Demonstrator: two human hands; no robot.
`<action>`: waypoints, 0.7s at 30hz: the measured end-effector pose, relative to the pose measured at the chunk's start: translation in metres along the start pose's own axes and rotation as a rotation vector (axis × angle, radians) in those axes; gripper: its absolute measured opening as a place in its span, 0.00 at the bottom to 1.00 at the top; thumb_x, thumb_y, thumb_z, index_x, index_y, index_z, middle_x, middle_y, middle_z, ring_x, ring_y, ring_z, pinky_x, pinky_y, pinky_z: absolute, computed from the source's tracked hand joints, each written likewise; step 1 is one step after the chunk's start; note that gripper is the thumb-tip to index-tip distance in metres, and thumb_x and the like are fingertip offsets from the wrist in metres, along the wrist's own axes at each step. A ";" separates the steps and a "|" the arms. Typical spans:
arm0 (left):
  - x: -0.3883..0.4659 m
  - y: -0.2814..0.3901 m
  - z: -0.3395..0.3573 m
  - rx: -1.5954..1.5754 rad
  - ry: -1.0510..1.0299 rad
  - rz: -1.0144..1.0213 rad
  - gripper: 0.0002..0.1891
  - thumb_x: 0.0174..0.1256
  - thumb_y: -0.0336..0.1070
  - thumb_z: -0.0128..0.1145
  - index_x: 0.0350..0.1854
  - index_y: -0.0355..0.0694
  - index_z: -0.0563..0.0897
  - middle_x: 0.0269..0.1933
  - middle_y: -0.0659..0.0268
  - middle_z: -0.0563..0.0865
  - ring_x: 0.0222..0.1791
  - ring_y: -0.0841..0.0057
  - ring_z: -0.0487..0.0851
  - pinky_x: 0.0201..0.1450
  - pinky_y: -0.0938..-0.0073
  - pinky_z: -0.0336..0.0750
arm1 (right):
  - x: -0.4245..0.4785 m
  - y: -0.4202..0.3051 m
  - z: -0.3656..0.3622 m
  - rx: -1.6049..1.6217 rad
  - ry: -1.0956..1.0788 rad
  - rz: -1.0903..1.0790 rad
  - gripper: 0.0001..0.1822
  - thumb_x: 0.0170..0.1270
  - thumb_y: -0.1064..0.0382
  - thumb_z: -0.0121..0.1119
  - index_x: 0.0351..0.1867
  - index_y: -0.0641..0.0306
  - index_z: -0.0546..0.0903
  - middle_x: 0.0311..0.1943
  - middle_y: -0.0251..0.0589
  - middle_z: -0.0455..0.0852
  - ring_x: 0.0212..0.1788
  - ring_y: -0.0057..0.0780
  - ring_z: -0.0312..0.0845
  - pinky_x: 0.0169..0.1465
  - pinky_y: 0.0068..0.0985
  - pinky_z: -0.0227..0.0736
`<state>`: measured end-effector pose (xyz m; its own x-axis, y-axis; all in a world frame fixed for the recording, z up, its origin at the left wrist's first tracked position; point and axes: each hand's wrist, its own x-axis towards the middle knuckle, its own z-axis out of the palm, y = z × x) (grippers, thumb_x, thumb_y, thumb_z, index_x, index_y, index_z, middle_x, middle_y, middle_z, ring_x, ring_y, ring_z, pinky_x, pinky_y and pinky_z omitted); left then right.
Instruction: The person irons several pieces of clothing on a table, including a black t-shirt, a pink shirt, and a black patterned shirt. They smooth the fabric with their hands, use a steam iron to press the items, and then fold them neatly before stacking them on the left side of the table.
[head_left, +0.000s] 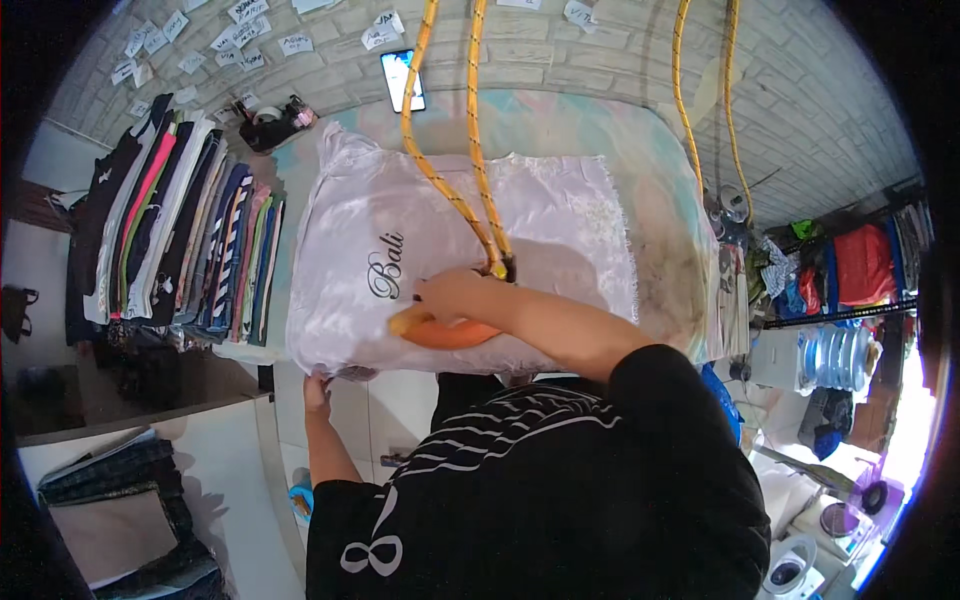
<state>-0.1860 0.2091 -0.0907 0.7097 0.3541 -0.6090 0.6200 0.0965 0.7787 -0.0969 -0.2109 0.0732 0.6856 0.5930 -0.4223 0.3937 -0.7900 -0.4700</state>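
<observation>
A pale lilac cloth (555, 217) with dark lettering and a fringed right edge lies spread over the padded table. My right hand (454, 292) is closed around the handle of an orange iron (454, 335), which rests on the cloth just right of the lettering. Two yellow, black-flecked lines (450, 195) run down from above to the back of the iron. At the cloth's near left corner, my left hand (317, 390) pinches the edge where it hangs past the table. The iron's soleplate is hidden.
Folded clothes (180, 232) stand stacked at the left of the ironing table (592, 120). A tape dispenser (274, 124) and a lit phone (403, 81) are at the back, by the brick-patterned wall. Shelves with clothes (862, 262) stand right; folded jeans (127, 480) lie lower left.
</observation>
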 end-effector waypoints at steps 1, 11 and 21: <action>-0.001 -0.004 -0.004 0.022 -0.033 -0.003 0.16 0.46 0.39 0.53 0.42 0.49 0.76 0.43 0.73 0.79 0.48 0.73 0.74 0.56 0.53 0.55 | -0.011 0.005 0.004 -0.089 -0.027 -0.066 0.22 0.53 0.56 0.61 0.47 0.67 0.76 0.39 0.55 0.84 0.42 0.51 0.82 0.44 0.43 0.75; -0.028 -0.047 -0.014 0.376 -0.112 -0.102 0.22 0.51 0.42 0.58 0.51 0.47 0.79 0.45 0.70 0.80 0.51 0.73 0.73 0.59 0.59 0.58 | -0.284 0.176 0.033 -0.175 0.039 0.234 0.34 0.52 0.61 0.64 0.63 0.44 0.68 0.43 0.47 0.84 0.43 0.50 0.81 0.43 0.45 0.74; -0.049 -0.104 -0.042 1.145 -0.299 0.061 0.21 0.54 0.45 0.62 0.42 0.30 0.84 0.43 0.50 0.86 0.45 0.58 0.84 0.49 0.62 0.74 | -0.359 0.156 0.042 -0.509 0.366 0.338 0.27 0.48 0.58 0.63 0.53 0.52 0.75 0.39 0.39 0.81 0.48 0.38 0.75 0.58 0.42 0.64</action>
<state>-0.2989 0.2207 -0.1355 0.7046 0.0831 -0.7047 0.4128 -0.8558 0.3118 -0.3074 -0.5403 0.1193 0.9470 0.2832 -0.1514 0.2996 -0.9489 0.0989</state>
